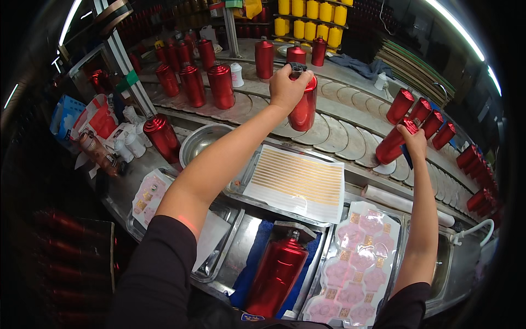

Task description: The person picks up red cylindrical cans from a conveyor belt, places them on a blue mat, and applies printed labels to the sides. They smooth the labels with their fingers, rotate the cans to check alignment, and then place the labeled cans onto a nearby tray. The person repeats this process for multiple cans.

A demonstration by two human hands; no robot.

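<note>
My left hand (289, 84) grips a glossy red bottle (303, 109) by its neck, above the overlapping plates of a conveyor (335, 133). Out to the right, my right hand (415, 142) is closed around the top of another red bottle (389, 144), with something dark blue beside the palm. Near my body a large red bottle (279, 271) lies tilted on a blue cloth (250, 263) in a metal tray. A sheet with gold stripes (298, 177) rests on a tray ahead. A sheet of pink and gold decals (357, 263) lies to the right.
Several red bottles (220, 86) stand on the conveyor at left, others (431, 123) at right. A metal bowl (197, 144), a single red bottle (162, 137) and small white bottles (134, 144) are on the left. A white roll (407, 205) and a sink (444, 263) are on the right.
</note>
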